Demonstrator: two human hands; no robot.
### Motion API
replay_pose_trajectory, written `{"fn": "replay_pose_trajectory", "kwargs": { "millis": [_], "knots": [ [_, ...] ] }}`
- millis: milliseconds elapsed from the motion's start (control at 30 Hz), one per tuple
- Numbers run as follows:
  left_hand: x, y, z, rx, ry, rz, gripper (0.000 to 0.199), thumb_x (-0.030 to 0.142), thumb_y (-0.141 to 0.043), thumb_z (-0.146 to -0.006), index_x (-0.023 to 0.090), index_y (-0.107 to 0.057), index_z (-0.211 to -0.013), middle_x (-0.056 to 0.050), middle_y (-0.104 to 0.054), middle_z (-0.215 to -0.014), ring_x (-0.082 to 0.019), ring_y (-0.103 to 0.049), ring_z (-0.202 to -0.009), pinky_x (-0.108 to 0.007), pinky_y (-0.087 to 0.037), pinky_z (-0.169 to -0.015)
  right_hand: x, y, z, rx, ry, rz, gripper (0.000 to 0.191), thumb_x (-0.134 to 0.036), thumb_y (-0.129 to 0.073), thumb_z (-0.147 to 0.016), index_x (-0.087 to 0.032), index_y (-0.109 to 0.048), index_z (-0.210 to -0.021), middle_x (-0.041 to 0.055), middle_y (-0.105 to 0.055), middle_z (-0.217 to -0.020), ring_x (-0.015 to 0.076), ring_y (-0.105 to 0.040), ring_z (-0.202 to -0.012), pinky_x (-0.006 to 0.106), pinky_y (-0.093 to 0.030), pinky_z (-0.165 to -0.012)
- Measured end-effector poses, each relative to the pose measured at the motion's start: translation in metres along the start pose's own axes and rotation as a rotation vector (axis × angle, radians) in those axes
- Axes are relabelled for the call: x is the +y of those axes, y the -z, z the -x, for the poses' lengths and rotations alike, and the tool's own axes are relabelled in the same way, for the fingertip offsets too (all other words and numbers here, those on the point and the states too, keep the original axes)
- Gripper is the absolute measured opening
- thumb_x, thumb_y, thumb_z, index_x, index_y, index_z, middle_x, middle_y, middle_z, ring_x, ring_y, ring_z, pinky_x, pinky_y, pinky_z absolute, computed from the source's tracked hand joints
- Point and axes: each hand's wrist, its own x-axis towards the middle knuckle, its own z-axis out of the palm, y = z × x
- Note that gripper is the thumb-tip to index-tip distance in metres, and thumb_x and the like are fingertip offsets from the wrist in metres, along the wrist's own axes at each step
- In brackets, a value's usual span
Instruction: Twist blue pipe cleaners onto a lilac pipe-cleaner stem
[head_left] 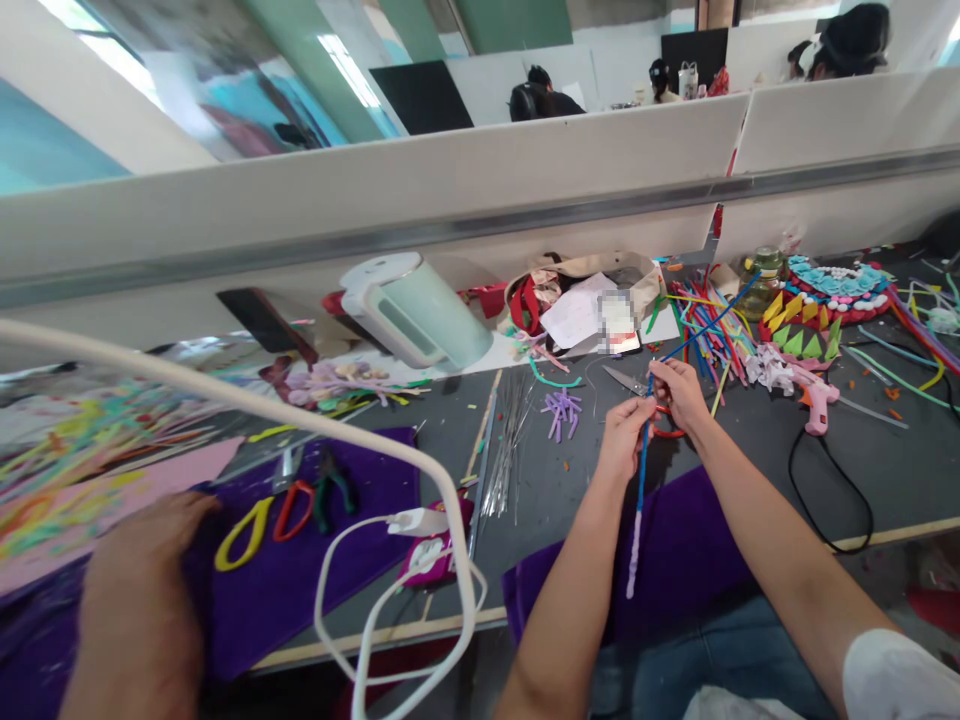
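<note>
My left hand [628, 432] pinches a blue pipe cleaner [643, 470] over the front of the dark table. Its lower part hangs down and ends in a pale lilac length [634, 555]. Close above, my right hand [679, 393] is closed on the blue strand, whose free end [712, 323] slants up to the right. Behind my hands lie scissors [625, 380] with red handles, partly hidden. A purple cloth [682, 540] is under my forearms. To their left are a bunch of short purple pieces [562, 413] and thin silver wires [507, 450].
Another person's hand [150, 560] rests at left on purple cloth, near yellow-handled scissors [244, 535] and dark green pliers [334, 490]. A white cable [420, 455] crosses in front. Behind are a mint-coloured pitcher [427, 315], many pipe cleaners [712, 335] and a pink glue gun [817, 400].
</note>
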Motion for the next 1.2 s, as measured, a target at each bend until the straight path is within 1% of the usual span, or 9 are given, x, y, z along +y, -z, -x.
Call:
{"fn": "replay_pose_trajectory", "kwargs": {
  "millis": [200,333,433,533,600,733,900,1100,1200],
  "knots": [
    [-0.006,-0.006,0.001,-0.249,0.107,0.428,0.031,0.042,-0.066,-0.069,0.015,-0.051,-0.065,0.005,-0.045,-0.042,-0.004,-0.029,-0.027,-0.018,-0.017,-0.03,0.0,-0.001,0.001,-0.016,-0.118,-0.151,0.03,-0.038,-0.072,-0.06,-0.017,-0.051,-0.055,-0.0051,-0.045,-0.047,0.0049,-0.037,-0.038,0.018,-0.024,-0.035],
    [-0.007,-0.008,0.002,-0.295,0.145,0.432,0.031,0.044,-0.062,-0.072,0.016,-0.049,-0.065,0.006,-0.042,-0.044,-0.004,-0.028,-0.029,-0.019,-0.018,-0.031,0.002,-0.002,0.001,-0.045,-0.062,-0.129,0.028,-0.036,-0.069,-0.062,-0.017,-0.051,-0.055,-0.0059,-0.043,-0.047,0.0046,-0.035,-0.039,0.019,-0.026,-0.038],
    [-0.004,-0.008,0.003,-0.157,0.089,0.149,0.033,0.046,-0.06,-0.073,0.016,-0.051,-0.065,0.005,-0.043,-0.045,-0.004,-0.028,-0.032,-0.02,-0.019,-0.036,0.002,0.002,-0.001,0.037,0.076,0.04,0.026,-0.037,-0.066,-0.065,-0.018,-0.05,-0.057,-0.0075,-0.039,-0.045,0.0051,-0.03,-0.039,0.02,-0.023,-0.04],
    [-0.001,-0.007,0.006,0.079,-0.176,-0.329,0.032,0.043,-0.062,-0.071,0.017,-0.049,-0.058,0.003,-0.043,-0.048,-0.008,-0.037,-0.043,-0.022,-0.023,-0.045,0.003,0.006,-0.002,0.114,0.279,0.328,0.028,-0.037,-0.061,-0.069,-0.018,-0.047,-0.053,-0.0068,-0.037,-0.046,0.0066,-0.03,-0.044,0.022,-0.025,-0.044],
    [0.001,-0.007,0.009,0.185,-0.336,-0.611,0.031,0.039,-0.062,-0.072,0.017,-0.048,-0.054,0.002,-0.043,-0.051,-0.01,-0.039,-0.05,-0.023,-0.022,-0.05,0.003,0.008,-0.002,0.157,0.358,0.484,0.03,-0.036,-0.058,-0.071,-0.019,-0.045,-0.05,-0.0062,-0.036,-0.047,0.0073,-0.03,-0.046,0.023,-0.025,-0.046],
    [0.001,-0.006,0.013,0.217,-0.408,-0.8,0.031,0.038,-0.053,-0.078,0.018,-0.048,-0.054,0.0,-0.043,-0.051,-0.012,-0.036,-0.051,-0.025,-0.021,-0.052,0.004,0.007,-0.002,0.152,0.345,0.525,0.032,-0.036,-0.057,-0.071,-0.019,-0.042,-0.049,-0.006,-0.034,-0.047,0.0077,-0.03,-0.047,0.023,-0.024,-0.046],
    [0.0,-0.003,0.01,0.115,-0.362,-0.619,0.037,0.044,-0.049,-0.081,0.017,-0.051,-0.054,0.002,-0.043,-0.047,-0.011,-0.038,-0.05,-0.023,-0.025,-0.05,0.003,0.002,-0.001,0.067,0.155,0.174,0.03,-0.04,-0.062,-0.068,-0.019,-0.046,-0.054,-0.0067,-0.036,-0.045,0.0061,-0.03,-0.041,0.021,-0.022,-0.04],
    [-0.001,-0.005,0.006,0.004,-0.042,-0.086,0.037,0.049,-0.06,-0.072,0.014,-0.057,-0.061,0.003,-0.047,-0.042,-0.005,-0.032,-0.033,-0.02,-0.019,-0.037,-0.005,0.0,0.002,0.032,-0.06,-0.065,0.028,-0.039,-0.068,-0.061,-0.018,-0.051,-0.057,-0.0058,-0.042,-0.047,0.0053,-0.036,-0.038,0.019,-0.023,-0.036],
    [-0.001,-0.007,0.006,-0.135,0.057,0.208,0.035,0.047,-0.064,-0.07,0.014,-0.054,-0.061,0.004,-0.045,-0.041,-0.004,-0.03,-0.03,-0.018,-0.017,-0.033,-0.01,0.0,0.004,-0.051,-0.118,-0.119,0.026,-0.038,-0.068,-0.061,-0.018,-0.052,-0.06,-0.005,-0.045,-0.049,0.0054,-0.036,-0.039,0.019,-0.025,-0.036]
  ]
}}
